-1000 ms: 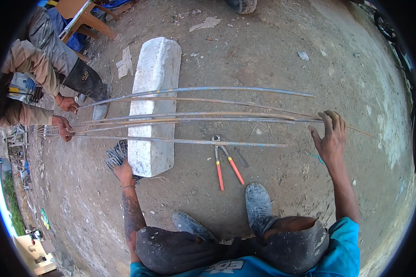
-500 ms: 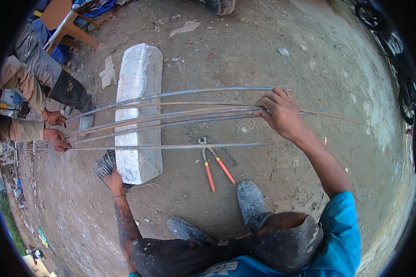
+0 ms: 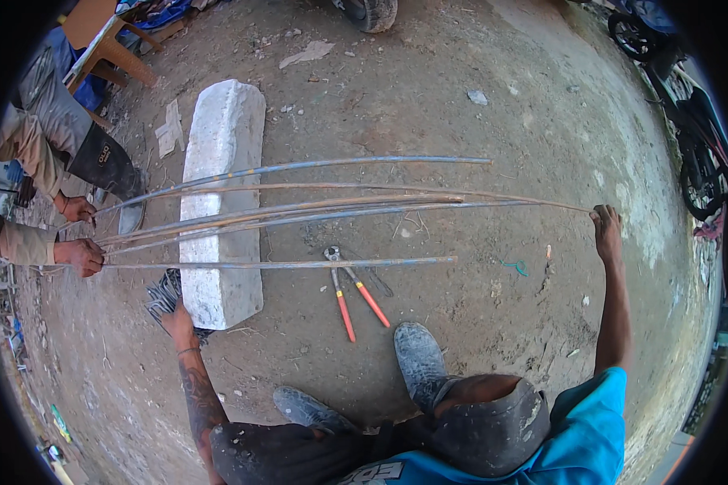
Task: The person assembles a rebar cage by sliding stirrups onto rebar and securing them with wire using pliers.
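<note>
Several long thin steel rods [image 3: 364, 183] stretch across the white block [image 3: 245, 162], roughly side by side and spreading apart toward the right. Out at the far right, my right hand [image 3: 607, 230] is closed around the tip of the longest rod [image 3: 534, 196]. Low beside the block's left edge, my left hand [image 3: 179, 325] grips a bundle of dark bent steel pieces [image 3: 163, 295]; some of its fingers are hidden. Pincers [image 3: 350, 295] with red handles lie on the ground below the rods, their jaws just under the lowest rod.
At the left, a co-worker's two hands [image 3: 81, 257] hold the rods' other ends, with a dark boot [image 3: 105, 162] close by. A brown plastic chair [image 3: 113, 52] stands at upper left. Motorbikes [image 3: 687, 137] line the right edge, and a wheel [image 3: 372, 11] shows at the top.
My right hand has moved right, from the middle of the rods to the longest one's tip. The view has shifted slightly. My left hand stays at the bundle beside the block.
</note>
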